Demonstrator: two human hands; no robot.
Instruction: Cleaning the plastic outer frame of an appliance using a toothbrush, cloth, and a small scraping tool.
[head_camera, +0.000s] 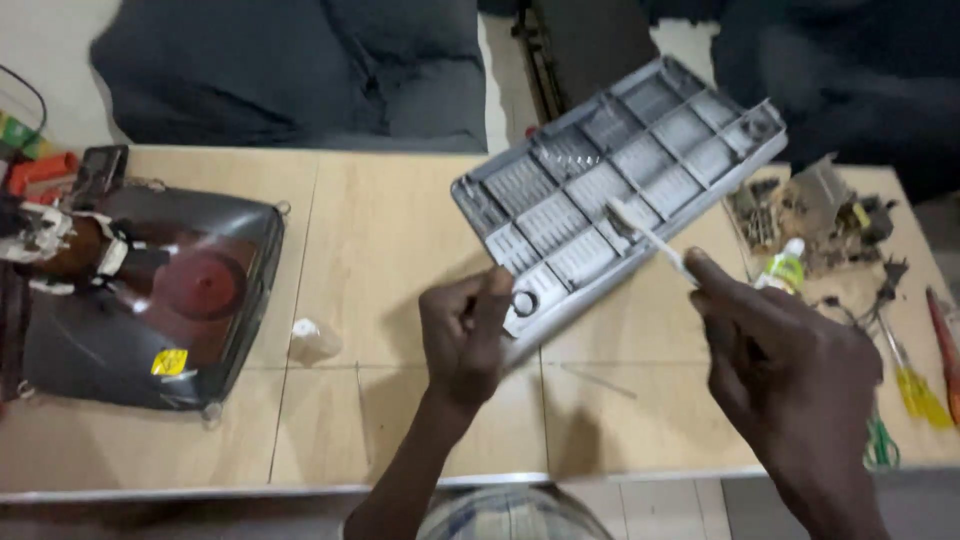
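A dark picture tube lies face down at the worktop's left; a small white cap sits beside it, with a yellow-handled screwdriver and scrap parts far right

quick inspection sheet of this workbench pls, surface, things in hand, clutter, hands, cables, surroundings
surface: pale wooden table made of joined panels
job's things: grey ribbed plastic panel held tilted above the table; thin white brush-like stick with its tip on the panel
clutter: picture tube lying on the left; small white cap; small green-and-white bottle; heap of scrap parts; yellow-handled screwdriver and a red-handled tool at the right edge
hands: left hand grips the panel's lower corner; right hand holds the stick in its fingers
cables: thin dark wire at far left
surroundings: dark cushioned seat behind the table
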